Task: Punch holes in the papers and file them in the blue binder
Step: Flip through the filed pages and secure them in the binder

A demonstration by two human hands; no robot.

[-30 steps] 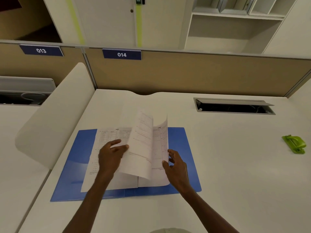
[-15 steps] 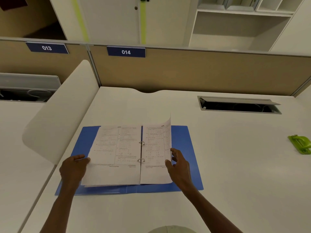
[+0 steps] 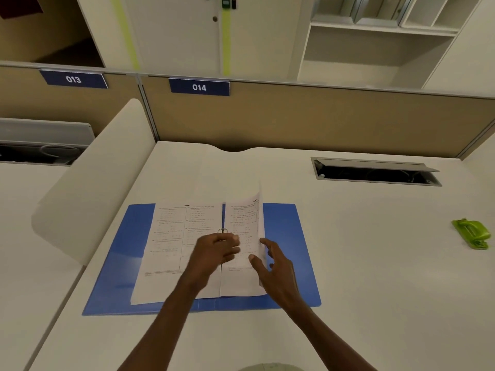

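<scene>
On the open binder (image 3: pixel 284 236) the papers (image 3: pixel 174 236) are already sitting on the rings (image 3: pixel 222 231). The left hand (image 3: pixel 214 250), fingers curled, is reaching over the rings; its grip is unclear. The right hand (image 3: pixel 276 266) is pinching the right-hand sheets' edge. The punch (image 3: pixel 472 232) is lying well right of the binder. Likely only closing is remaining.

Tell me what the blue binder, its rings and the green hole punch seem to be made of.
Blue binder: probably thin plastic; its flat cover has a soft sheen. Rings: likely metal; thin, grey and glinting. Green hole punch: glossy, with bright highlights; whether moulded plastic or painted metal cannot be told from here.
</scene>
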